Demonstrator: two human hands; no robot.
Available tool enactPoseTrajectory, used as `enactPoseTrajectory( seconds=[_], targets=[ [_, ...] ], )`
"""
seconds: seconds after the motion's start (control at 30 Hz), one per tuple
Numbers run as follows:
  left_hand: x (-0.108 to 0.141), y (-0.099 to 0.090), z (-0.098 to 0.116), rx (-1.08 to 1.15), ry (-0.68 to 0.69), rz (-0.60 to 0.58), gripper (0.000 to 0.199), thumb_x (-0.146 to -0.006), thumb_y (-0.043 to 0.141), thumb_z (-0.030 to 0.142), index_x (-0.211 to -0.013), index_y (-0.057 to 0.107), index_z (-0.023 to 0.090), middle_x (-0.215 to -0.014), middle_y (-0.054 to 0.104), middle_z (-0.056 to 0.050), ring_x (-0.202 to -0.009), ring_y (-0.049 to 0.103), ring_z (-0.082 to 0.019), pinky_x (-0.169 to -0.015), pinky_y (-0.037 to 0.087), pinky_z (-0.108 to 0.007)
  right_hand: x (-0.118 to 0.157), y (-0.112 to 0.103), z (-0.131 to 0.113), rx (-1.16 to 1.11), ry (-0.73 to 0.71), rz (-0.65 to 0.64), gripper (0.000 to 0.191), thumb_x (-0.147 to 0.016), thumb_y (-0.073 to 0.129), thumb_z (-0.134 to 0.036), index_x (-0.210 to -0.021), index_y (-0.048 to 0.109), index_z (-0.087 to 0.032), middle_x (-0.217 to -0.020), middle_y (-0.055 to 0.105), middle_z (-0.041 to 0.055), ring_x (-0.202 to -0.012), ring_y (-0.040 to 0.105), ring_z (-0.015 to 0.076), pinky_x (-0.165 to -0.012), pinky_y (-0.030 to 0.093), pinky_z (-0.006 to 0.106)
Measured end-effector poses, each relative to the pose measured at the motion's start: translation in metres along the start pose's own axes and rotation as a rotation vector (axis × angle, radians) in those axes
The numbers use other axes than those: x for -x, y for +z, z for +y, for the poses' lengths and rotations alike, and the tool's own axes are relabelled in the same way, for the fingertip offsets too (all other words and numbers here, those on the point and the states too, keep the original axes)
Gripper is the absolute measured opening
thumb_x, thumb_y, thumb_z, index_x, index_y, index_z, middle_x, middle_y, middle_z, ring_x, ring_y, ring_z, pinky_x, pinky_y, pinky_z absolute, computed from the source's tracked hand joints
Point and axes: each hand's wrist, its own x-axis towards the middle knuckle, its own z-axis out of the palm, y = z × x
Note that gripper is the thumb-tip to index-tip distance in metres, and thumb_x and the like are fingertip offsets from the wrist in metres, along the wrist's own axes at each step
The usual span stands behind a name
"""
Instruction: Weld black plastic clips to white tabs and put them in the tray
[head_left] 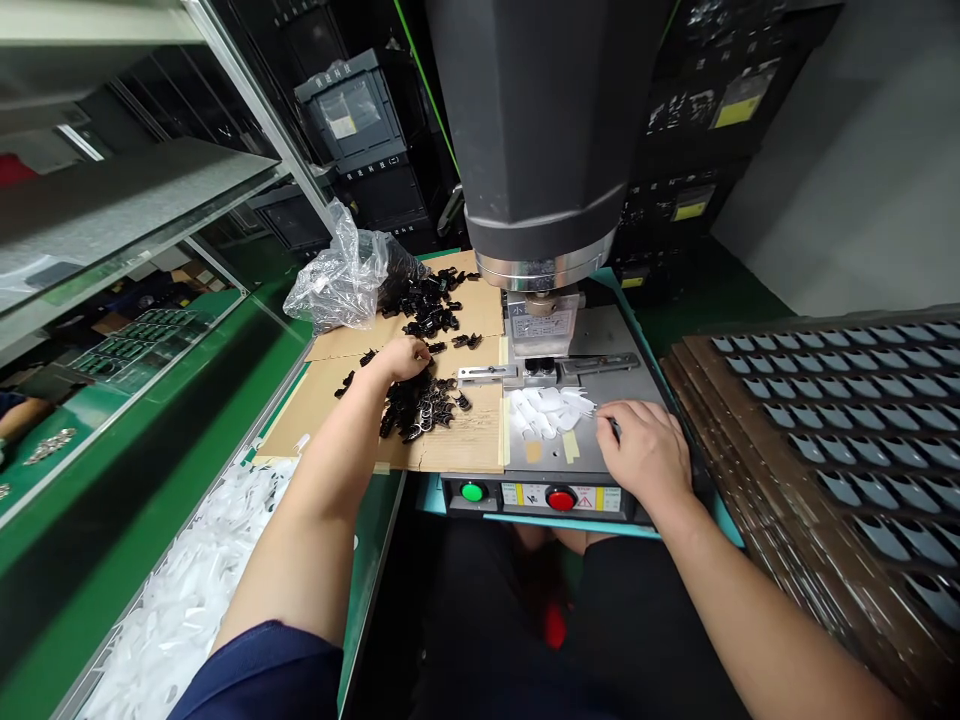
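My left hand is closed, its fingertips pinching a small black plastic part at the edge of the pile of black plastic parts. More dark curved parts lie just below it on the cardboard. On the machine's metal plate, my right hand rests with bent fingers, the tips touching the right end of a heap of white plastic pieces. Whatever is between those fingertips is hidden. Behind the heap, a black part sits in the metal fixture, under the clear block of the press head.
A green button and a red button face me on the machine's front. Stacked brown trays with grey parts stand at right. A clear plastic bag sits behind the cardboard. Many white pieces lie at lower left.
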Motion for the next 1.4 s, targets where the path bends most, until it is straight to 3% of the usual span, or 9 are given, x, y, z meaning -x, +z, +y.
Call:
enactPoseTrajectory(
  seconds=[0.13,0.3,0.5,0.6,0.77,0.93,1.1,1.2,1.4],
  targets=[
    [-0.005,-0.002,0.006,0.045,-0.048,0.061,0.025,-0.093,0.067,0.036,-0.108,0.082,0.022,-0.114,0.079,-0.009,-0.101,0.073,-0.026,-0.093,0.058,-0.035,0.000,0.000,0.000,0.006,-0.004,-0.001,0.018,-0.104,0.056,-0.027,-0.099,0.073,-0.023,-0.110,0.078,0.0074,-0.106,0.064,0.0282,-0.091,0.041,0.041],
    [-0.034,0.002,0.046,0.121,0.050,0.196,0.045,-0.095,0.070,0.049,-0.131,0.075,0.022,-0.133,0.074,-0.011,-0.121,0.067,-0.029,-0.108,0.053,-0.039,0.000,0.000,0.000,0.002,-0.006,0.001,0.018,-0.103,0.055,-0.028,-0.099,0.072,-0.023,-0.110,0.078,0.0084,-0.106,0.064,0.0282,-0.090,0.040,0.041],
    [-0.062,0.016,0.091,-0.002,0.087,0.116,0.049,-0.098,0.065,0.051,-0.139,0.074,0.025,-0.146,0.069,-0.012,-0.133,0.059,-0.037,-0.115,0.047,-0.049,0.000,-0.002,-0.001,-0.005,0.000,-0.020,0.018,-0.103,0.055,-0.027,-0.100,0.072,-0.023,-0.111,0.078,0.0088,-0.106,0.064,0.0287,-0.090,0.041,0.041],
    [-0.060,0.019,0.089,-0.016,0.081,0.068,0.043,-0.096,0.064,0.043,-0.134,0.077,0.027,-0.136,0.074,-0.011,-0.125,0.065,-0.033,-0.111,0.050,-0.044,0.000,-0.002,-0.001,-0.017,0.009,-0.022,0.017,-0.100,0.057,-0.025,-0.100,0.073,-0.023,-0.111,0.078,0.0093,-0.106,0.063,0.0289,-0.090,0.041,0.042],
    [-0.037,0.014,0.062,0.002,0.085,0.038,0.035,-0.091,0.070,0.043,-0.119,0.083,0.026,-0.121,0.079,-0.009,-0.114,0.071,-0.028,-0.106,0.054,-0.036,0.000,-0.003,-0.002,-0.021,0.020,-0.028,0.018,-0.101,0.055,-0.026,-0.100,0.074,-0.023,-0.109,0.078,0.0095,-0.106,0.062,0.0290,-0.092,0.040,0.042],
    [-0.008,0.007,0.058,0.109,0.138,0.088,0.038,-0.099,0.060,0.044,-0.120,0.081,0.021,-0.129,0.077,-0.012,-0.122,0.069,-0.029,-0.113,0.051,-0.038,0.002,-0.006,-0.006,-0.019,0.034,-0.038,0.022,-0.104,0.052,-0.027,-0.099,0.073,-0.022,-0.109,0.077,0.0092,-0.107,0.062,0.0280,-0.095,0.040,0.041],
    [0.023,0.007,0.105,0.281,0.165,0.234,0.045,-0.100,0.063,0.047,-0.134,0.073,0.018,-0.139,0.072,-0.013,-0.133,0.063,-0.030,-0.119,0.048,-0.043,0.002,-0.007,0.000,-0.092,0.062,-0.069,0.017,-0.101,0.056,-0.025,-0.101,0.073,-0.023,-0.109,0.078,0.0068,-0.107,0.065,0.0262,-0.096,0.044,0.038],
    [0.034,0.013,0.140,0.369,0.175,0.221,0.050,-0.099,0.067,0.047,-0.141,0.069,0.020,-0.143,0.070,-0.013,-0.135,0.062,-0.031,-0.119,0.048,-0.044,-0.007,-0.008,0.003,-0.161,0.111,-0.072,0.017,-0.097,0.059,-0.024,-0.107,0.073,-0.023,-0.112,0.078,0.0077,-0.109,0.066,0.0274,-0.099,0.047,0.039],
    [0.023,0.028,0.185,0.554,0.231,0.196,0.047,-0.094,0.075,0.034,-0.139,0.071,0.022,-0.136,0.073,-0.012,-0.128,0.066,-0.032,-0.114,0.052,-0.046,-0.068,-0.006,-0.015,-0.248,0.078,-0.134,0.036,-0.093,0.070,-0.027,-0.129,0.070,-0.022,-0.131,0.074,0.0109,-0.124,0.060,0.0321,-0.109,0.048,0.044]
  ],
)
